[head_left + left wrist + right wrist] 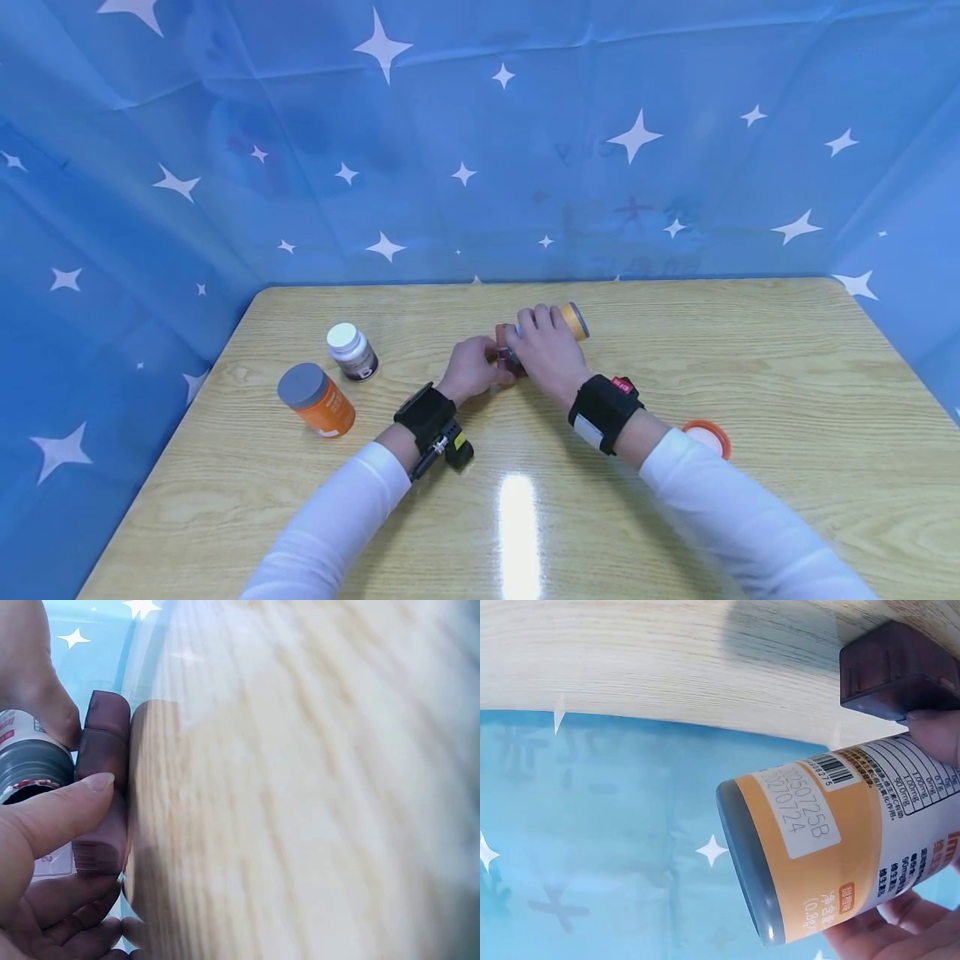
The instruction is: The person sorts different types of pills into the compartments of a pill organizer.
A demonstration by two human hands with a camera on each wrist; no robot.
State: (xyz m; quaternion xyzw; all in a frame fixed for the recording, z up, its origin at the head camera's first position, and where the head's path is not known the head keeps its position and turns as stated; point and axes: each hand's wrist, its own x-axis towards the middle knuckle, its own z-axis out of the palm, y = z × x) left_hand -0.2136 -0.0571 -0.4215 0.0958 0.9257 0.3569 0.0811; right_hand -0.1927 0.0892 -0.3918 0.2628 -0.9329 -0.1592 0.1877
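My right hand (551, 350) grips an uncapped supplement bottle (817, 832) with an orange and white label and a grey base. The bottle is tilted, its base up to the right and its dark open mouth toward my left hand (471, 367). That hand holds a dark reddish-brown pill box (101, 750) made of joined sections, its thumb across the front and its fingers beneath. In the left wrist view the bottle's grey neck (34, 765) is close beside the pill box. The bottle's contents are hidden.
On the wooden table (787, 375), a white bottle (352, 354) and an orange jar (322, 404) with a grey lid stand at the left. An orange-rimmed cap (705, 436) lies near my right forearm. A blue star-patterned curtain (465, 208) hangs behind.
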